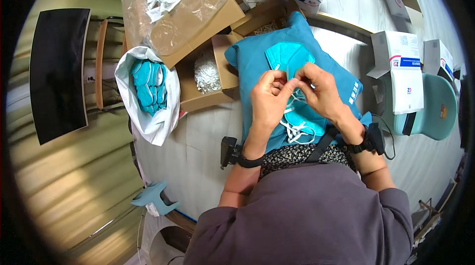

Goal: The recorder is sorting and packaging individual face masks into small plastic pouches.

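A teal face mask (pixel 283 53) lies over a blue cushion (pixel 255 50) on my lap. My left hand (pixel 269 98) is closed in a pinch at the mask's near edge. My right hand (pixel 320 87) pinches the same spot, its fingertips meeting those of the left. The exact bit between the fingers is too small to make out, and both hands cover part of the mask. Just below them rests another teal mask (pixel 310 120), with a bunch of white ear straps (pixel 298 132) beside it.
To the left, a white sack (pixel 169 109) holds several teal masks (pixel 148 87). An open cardboard box (pixel 198 98) contains small white pieces (pixel 207 72), with a plastic-covered carton (pixel 190 30) behind. White boxes (pixel 400 52) and a pale green chair (pixel 435 111) stand right. A black panel (pixel 58 74) is far left.
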### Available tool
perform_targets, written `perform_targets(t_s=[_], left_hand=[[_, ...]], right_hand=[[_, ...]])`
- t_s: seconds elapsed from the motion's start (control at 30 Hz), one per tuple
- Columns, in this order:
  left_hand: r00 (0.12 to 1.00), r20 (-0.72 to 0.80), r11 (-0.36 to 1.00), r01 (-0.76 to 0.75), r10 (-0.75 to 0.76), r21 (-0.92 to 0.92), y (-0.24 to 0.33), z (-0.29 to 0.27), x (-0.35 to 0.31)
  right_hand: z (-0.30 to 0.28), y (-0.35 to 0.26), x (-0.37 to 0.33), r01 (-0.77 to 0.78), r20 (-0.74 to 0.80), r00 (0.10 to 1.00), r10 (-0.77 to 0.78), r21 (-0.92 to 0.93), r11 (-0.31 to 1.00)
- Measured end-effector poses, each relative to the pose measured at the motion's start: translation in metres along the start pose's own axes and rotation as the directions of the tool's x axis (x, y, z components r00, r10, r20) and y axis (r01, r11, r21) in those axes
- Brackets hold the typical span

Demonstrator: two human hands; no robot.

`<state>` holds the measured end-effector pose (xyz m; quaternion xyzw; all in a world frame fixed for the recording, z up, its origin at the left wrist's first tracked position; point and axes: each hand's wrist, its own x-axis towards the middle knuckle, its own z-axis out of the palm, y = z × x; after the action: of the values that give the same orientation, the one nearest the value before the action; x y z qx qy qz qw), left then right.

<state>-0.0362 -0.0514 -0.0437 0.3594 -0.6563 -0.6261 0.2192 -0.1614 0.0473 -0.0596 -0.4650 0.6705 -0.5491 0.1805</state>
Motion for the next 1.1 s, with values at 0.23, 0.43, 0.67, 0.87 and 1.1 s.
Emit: perform_targets(t_s=[0.23, 0.43, 0.67, 0.87, 1.1], left_hand=[[0.986, 0.143, 0.997, -0.082, 0.081, -0.003, -0.015, -0.011, -0.009], [0.989, -0.036, 0.965, -0.148, 0.143, -0.218, 0.032, -0.024, -0.023], [0.996, -0.065, 0.975, -0.077, 0.064, -0.208, 0.029, -0.023, -0.016], [0.993, -0.015, 0.991, -0.117, 0.118, 0.061, 0.004, -0.017, -0.025], [0.998, -0.047, 0.959, -0.047, 0.035, -0.281, 0.015, -0.018, -0.042]], right_hand=[[-0.013, 0.010, 0.002, 0.100, -0.018, 0.994, -0.104, -0.143, 0.985], [-0.072, 0.032, 0.020, -0.202, -0.055, 0.979, 0.198, -0.089, 0.975], [-0.018, -0.039, 0.004, -0.201, 0.173, 0.969, 0.177, 0.133, 0.970], [0.005, -0.014, -0.004, 0.051, 0.146, 0.988, -0.054, 0.029, 0.998], [-0.014, 0.000, 0.010, 0.049, 0.027, 0.998, -0.049, 0.030, 0.998]])
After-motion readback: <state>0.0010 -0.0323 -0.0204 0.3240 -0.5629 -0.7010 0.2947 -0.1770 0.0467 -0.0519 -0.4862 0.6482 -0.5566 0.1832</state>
